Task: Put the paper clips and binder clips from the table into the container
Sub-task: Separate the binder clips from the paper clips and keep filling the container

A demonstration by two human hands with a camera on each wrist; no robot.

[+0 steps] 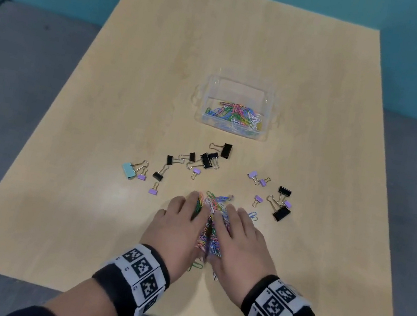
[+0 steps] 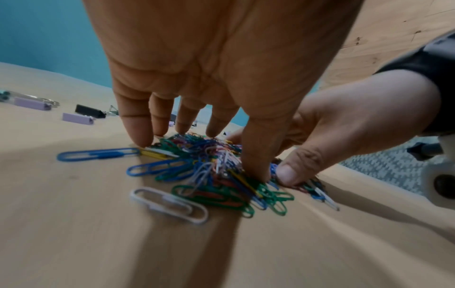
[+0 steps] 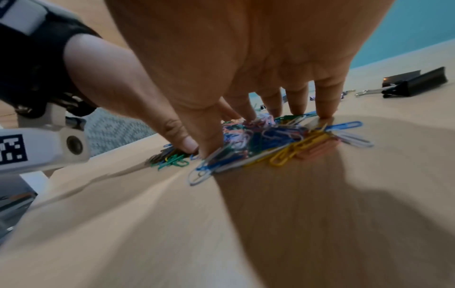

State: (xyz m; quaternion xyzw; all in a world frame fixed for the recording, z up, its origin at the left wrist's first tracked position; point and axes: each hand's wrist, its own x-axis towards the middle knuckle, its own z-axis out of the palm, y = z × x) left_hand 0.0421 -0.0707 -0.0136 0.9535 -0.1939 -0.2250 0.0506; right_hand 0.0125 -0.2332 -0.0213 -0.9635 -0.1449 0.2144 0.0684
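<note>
A heap of coloured paper clips [image 1: 213,213] lies on the table near its front edge. My left hand [image 1: 177,226] and right hand [image 1: 239,238] flank the heap, straight fingers pressing down on both sides. In the left wrist view my left hand [image 2: 197,68] has its fingertips on the heap [image 2: 209,165], and my right hand [image 2: 344,120] faces it. In the right wrist view my right hand [image 3: 246,48] presses on the heap [image 3: 265,140]. The clear container [image 1: 200,118] beyond holds several paper clips [image 1: 236,114]. Black binder clips [image 1: 205,160] and purple binder clips [image 1: 256,177] lie scattered between.
A light blue binder clip [image 1: 129,170] lies at the left, more black binder clips [image 1: 281,212] at the right. Stray paper clips lie beside the heap: a green one [image 1: 196,265], a blue one [image 1: 253,215], a white one [image 2: 169,206]. The table's front edge [image 1: 97,300] is close.
</note>
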